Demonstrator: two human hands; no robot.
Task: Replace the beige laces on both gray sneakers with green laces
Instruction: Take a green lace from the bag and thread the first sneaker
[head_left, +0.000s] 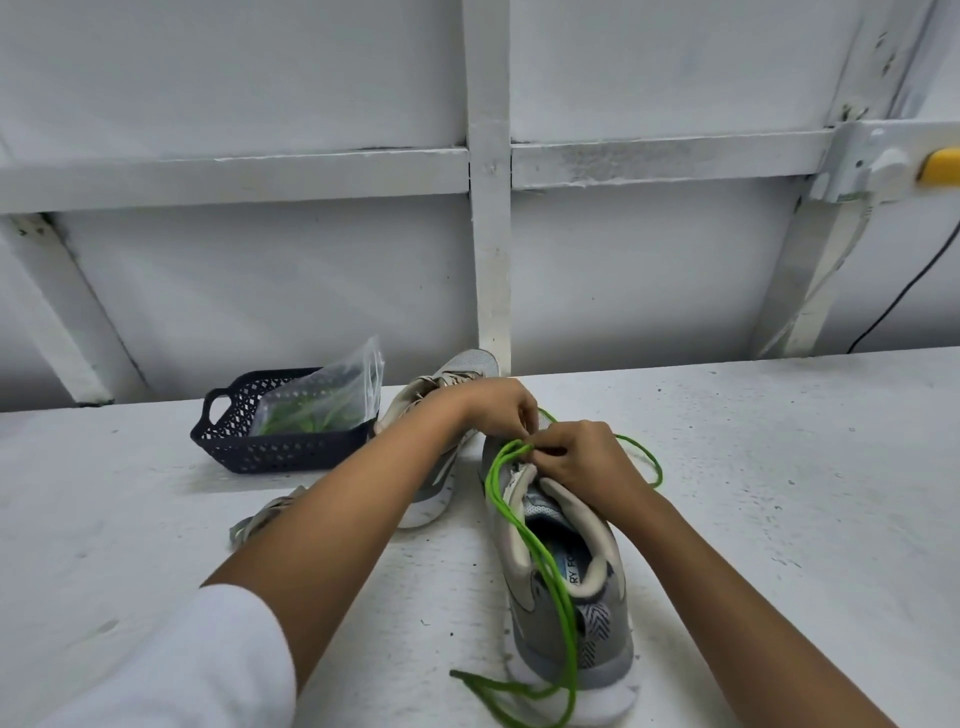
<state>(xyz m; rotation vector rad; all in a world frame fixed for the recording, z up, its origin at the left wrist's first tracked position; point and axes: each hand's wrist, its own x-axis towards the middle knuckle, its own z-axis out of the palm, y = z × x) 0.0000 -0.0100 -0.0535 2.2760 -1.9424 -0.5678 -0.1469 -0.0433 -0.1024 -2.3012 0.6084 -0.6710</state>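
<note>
A gray sneaker stands in front of me, heel toward me, with a green lace draped down its left side and looping off to the right. My left hand and my right hand meet over its eyelets, and both pinch the green lace there. The second gray sneaker lies behind my left forearm and still carries beige laces. A loose beige lace lies on the table to the left.
A dark perforated basket at the back left holds a clear bag with green laces in it. The white table ends at a white panelled wall. A black cable hangs at the far right.
</note>
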